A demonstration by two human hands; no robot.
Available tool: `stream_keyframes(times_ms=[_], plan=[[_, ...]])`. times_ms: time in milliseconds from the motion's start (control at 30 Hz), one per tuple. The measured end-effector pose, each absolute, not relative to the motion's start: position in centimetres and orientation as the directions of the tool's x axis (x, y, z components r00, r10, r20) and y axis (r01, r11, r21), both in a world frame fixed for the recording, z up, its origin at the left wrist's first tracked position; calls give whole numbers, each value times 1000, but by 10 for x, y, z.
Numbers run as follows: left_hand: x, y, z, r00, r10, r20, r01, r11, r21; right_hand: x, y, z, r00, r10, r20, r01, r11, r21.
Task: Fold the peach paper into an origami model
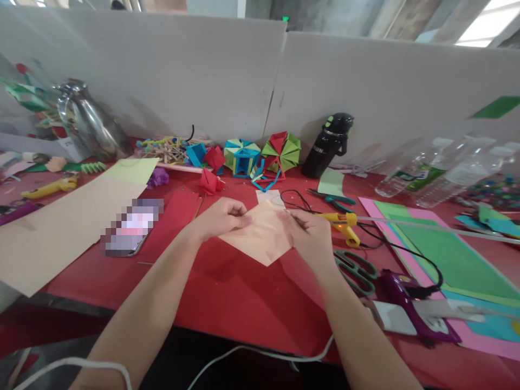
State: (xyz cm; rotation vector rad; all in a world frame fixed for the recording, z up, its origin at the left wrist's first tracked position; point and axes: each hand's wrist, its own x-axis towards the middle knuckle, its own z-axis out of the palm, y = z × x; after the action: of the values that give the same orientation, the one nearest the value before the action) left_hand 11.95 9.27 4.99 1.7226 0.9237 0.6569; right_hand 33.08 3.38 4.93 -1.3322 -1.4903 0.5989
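A peach-coloured sheet of paper (262, 238), folded to a point toward me, lies on the red table (244, 292). My left hand (221, 218) is curled, fingers pinching the sheet's upper left edge. My right hand (309, 234) grips the sheet's right edge with its fingers closed. Both forearms reach in from the bottom of the view.
Right of my hands lie a yellow glue gun (343, 223), green scissors (357, 271), a purple tool (410, 303) and stacked coloured sheets (455, 260). At left are a large beige sheet (60, 227) and a phone (130, 227). Paper models (260, 154), a black bottle (329, 143) and a kettle (89, 122) stand at the back.
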Motion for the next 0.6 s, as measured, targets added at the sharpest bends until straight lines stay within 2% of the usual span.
stream_keyframes(times_ms=[100, 300, 533, 600], plan=[[121, 91, 49, 605, 796, 0, 269, -205, 941, 334, 37, 46, 120, 940, 319, 406, 247, -880], [125, 89, 46, 729, 684, -28, 243, -220, 945, 338, 36, 49, 4, 970, 245, 411, 221, -884], [122, 91, 47, 706, 707, -35, 334, -288, 897, 339, 36, 49, 7, 966, 257, 462, 225, -858], [123, 90, 47, 684, 729, -29, 333, -276, 902, 341, 37, 49, 15, 968, 252, 422, 222, -879]])
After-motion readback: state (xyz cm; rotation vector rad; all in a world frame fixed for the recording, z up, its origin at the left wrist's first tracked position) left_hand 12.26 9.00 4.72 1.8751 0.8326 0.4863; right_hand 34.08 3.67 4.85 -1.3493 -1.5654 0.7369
